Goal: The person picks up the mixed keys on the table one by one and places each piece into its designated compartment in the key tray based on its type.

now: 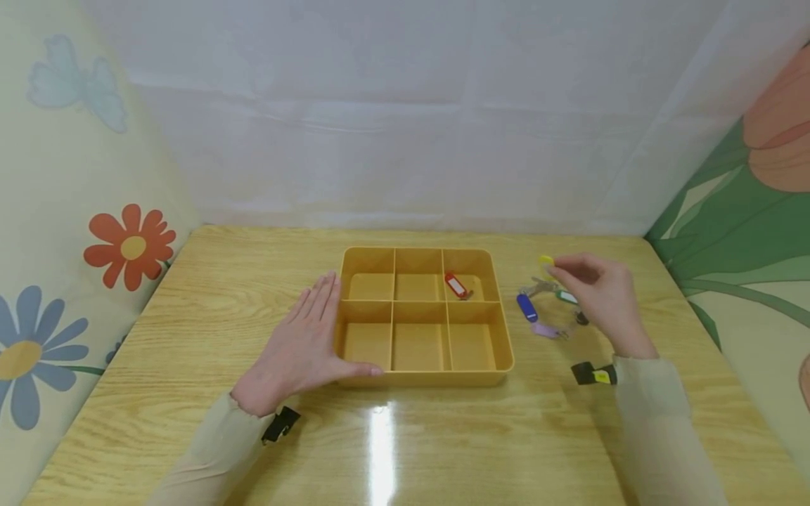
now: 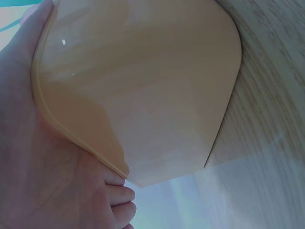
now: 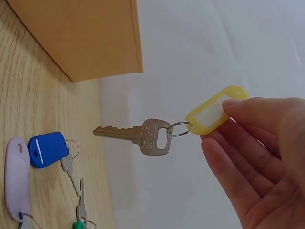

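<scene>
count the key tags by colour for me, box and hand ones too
Red tag: 1, in the box
Yellow tag: 1, in the right hand
Blue tag: 1
Green tag: 1
Lilac tag: 1
Total: 5, leaving out a small dark piece too unclear to identify

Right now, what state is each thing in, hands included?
Left hand: fingers straight, against box.
Right hand: pinching yellow tag.
Yellow tag: held up, key dangling.
Box: upright, open-topped.
Red tag: inside, back-right compartment.
Blue tag: on table.
Lilac tag: on table.
Green tag: on table.
</scene>
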Motion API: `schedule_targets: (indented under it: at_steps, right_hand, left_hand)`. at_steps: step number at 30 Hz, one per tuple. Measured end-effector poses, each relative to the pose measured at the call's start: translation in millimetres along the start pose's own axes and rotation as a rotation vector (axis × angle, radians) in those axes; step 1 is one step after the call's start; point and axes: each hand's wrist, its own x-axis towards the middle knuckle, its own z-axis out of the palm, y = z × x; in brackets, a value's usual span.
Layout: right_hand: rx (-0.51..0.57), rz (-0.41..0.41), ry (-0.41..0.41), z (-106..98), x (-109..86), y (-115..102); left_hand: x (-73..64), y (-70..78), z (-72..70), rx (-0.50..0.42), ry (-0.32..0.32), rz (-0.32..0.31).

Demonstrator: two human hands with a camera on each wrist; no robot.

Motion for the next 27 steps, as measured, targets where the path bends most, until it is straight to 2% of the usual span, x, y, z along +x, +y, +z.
schedule_targets:
  at_steps: [7,18,27]
  right_hand:
    - [0.006,-0.034,0.023,0.4,0.8,-3.0]
    - [0.024,-0.078,0.052,-2.1,-1.0,-10.9]
    - [0.026,-0.062,0.051,-2.7,-2.3,-18.7]
  left_hand:
    - [0.8,0.3,-1.7,-0.003,-0.023,-0.015]
    - [-0.1,0.1,-1.6,-0.002,-0.019,-0.007]
    - [0.0,0.3,-1.1,-0.004,-0.015,-0.005]
